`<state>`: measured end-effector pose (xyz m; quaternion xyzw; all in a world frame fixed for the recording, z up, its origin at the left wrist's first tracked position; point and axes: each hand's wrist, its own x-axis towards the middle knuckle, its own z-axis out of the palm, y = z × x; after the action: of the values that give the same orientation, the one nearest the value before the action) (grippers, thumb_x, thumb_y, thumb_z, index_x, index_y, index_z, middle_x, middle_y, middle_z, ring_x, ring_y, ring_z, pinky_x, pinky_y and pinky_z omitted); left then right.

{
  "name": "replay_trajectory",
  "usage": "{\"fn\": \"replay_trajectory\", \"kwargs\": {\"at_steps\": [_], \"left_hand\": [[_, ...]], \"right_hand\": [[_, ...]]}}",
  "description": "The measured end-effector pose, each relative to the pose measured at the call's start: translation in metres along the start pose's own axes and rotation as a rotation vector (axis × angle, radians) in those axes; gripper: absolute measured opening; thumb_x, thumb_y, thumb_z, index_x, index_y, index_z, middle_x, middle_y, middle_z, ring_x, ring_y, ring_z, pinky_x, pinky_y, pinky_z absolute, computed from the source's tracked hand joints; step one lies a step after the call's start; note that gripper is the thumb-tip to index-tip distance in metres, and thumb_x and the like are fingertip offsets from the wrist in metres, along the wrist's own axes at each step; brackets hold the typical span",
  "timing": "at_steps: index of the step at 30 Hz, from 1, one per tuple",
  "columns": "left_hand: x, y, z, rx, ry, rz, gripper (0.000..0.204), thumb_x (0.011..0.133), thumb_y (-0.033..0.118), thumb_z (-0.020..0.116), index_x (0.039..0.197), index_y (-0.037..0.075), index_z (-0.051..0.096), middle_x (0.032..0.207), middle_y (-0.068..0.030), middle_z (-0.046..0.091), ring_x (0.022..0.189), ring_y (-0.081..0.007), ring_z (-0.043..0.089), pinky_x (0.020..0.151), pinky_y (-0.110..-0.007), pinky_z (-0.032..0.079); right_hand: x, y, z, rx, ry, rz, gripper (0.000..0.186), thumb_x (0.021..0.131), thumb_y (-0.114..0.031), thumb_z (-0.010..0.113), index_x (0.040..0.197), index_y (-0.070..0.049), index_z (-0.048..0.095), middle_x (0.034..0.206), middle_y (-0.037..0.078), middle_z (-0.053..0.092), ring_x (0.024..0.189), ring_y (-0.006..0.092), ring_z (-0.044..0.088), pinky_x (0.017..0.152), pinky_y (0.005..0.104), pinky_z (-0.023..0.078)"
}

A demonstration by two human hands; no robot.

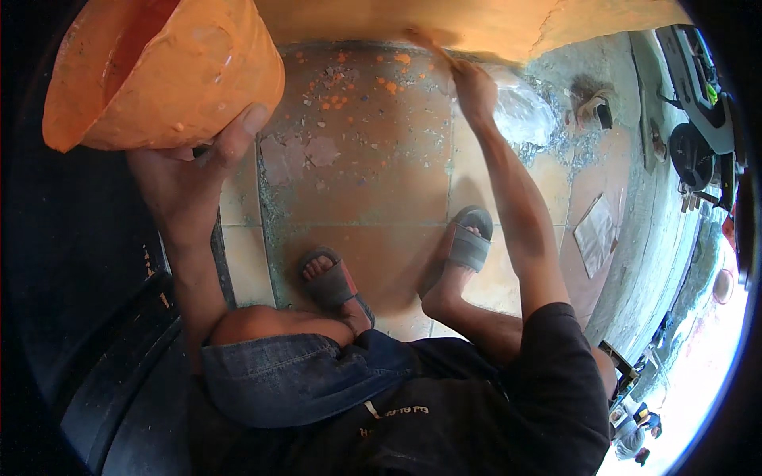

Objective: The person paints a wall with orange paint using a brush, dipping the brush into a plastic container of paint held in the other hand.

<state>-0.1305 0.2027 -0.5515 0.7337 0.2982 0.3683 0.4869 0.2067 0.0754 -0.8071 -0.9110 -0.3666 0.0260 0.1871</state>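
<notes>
My left hand [194, 170] is closed on the underside of a paint-smeared orange bucket [198, 75], which tilts at the upper left. Its thumb presses the bucket's outer wall, and most of the inside is turned out of sight. Farther ahead, my right hand [476, 91] is wrapped round the handle of a paintbrush [434, 47]. The brush's head reaches the foot of an orange wall [341, 20]; bristles and wall share a colour and blur together there.
Orange drips and flakes dot the tiled floor [357, 186] below the wall. A clear plastic bag [520, 111] lies right of my right hand. Dark furniture [87, 230] stands close on the left. Part of a motorbike [702, 103] shows at the far right, beyond a concrete ledge [655, 238].
</notes>
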Motion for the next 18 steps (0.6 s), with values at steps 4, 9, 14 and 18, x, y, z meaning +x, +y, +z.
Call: {"fn": "replay_trajectory", "kwargs": {"at_steps": [4, 9, 14, 18], "left_hand": [[0.003, 0.002, 0.006, -0.002, 0.024, 0.063, 0.071, 0.072, 0.009, 0.076, 0.132, -0.001, 0.037, 0.127, -0.0139, 0.047, 0.118, -0.0234, 0.047, 0.101, -0.038, 0.039], [0.004, 0.0, -0.002, 0.002, -0.021, -0.018, 0.076, 0.072, 0.009, 0.076, 0.133, -0.001, 0.033, 0.129, -0.0139, 0.045, 0.119, -0.0241, 0.046, 0.102, -0.039, 0.037], [0.003, -0.001, 0.001, 0.07, -0.016, -0.073, 0.076, 0.072, 0.008, 0.076, 0.134, 0.0, 0.032, 0.129, -0.0139, 0.044, 0.119, -0.0246, 0.046, 0.103, -0.039, 0.037], [0.005, -0.001, 0.01, -0.056, 0.114, 0.05, 0.067, 0.067, 0.008, 0.081, 0.122, -0.002, 0.044, 0.114, -0.0121, 0.057, 0.103, -0.0186, 0.059, 0.088, -0.032, 0.049]], "right_hand": [[-0.029, 0.047, -0.024, -0.022, 0.216, 0.011, 0.017, 0.084, -0.029, 0.062, 0.093, -0.014, 0.067, 0.076, 0.012, 0.064, 0.069, 0.0311, 0.062, 0.06, 0.0415, 0.047], [-0.042, 0.011, -0.01, 0.077, 0.179, -0.19, 0.009, 0.084, -0.02, 0.064, 0.087, -0.012, 0.064, 0.071, 0.01, 0.061, 0.062, 0.0289, 0.06, 0.055, 0.04, 0.047], [-0.031, -0.037, 0.018, 0.157, 0.165, -0.238, 0.009, 0.085, -0.023, 0.063, 0.09, -0.015, 0.062, 0.074, 0.009, 0.06, 0.062, 0.0299, 0.06, 0.053, 0.0406, 0.048], [-0.012, -0.022, 0.029, 0.067, 0.134, -0.312, 0.007, 0.087, -0.021, 0.061, 0.09, -0.015, 0.059, 0.075, 0.009, 0.059, 0.061, 0.0316, 0.06, 0.05, 0.0431, 0.047]]}}
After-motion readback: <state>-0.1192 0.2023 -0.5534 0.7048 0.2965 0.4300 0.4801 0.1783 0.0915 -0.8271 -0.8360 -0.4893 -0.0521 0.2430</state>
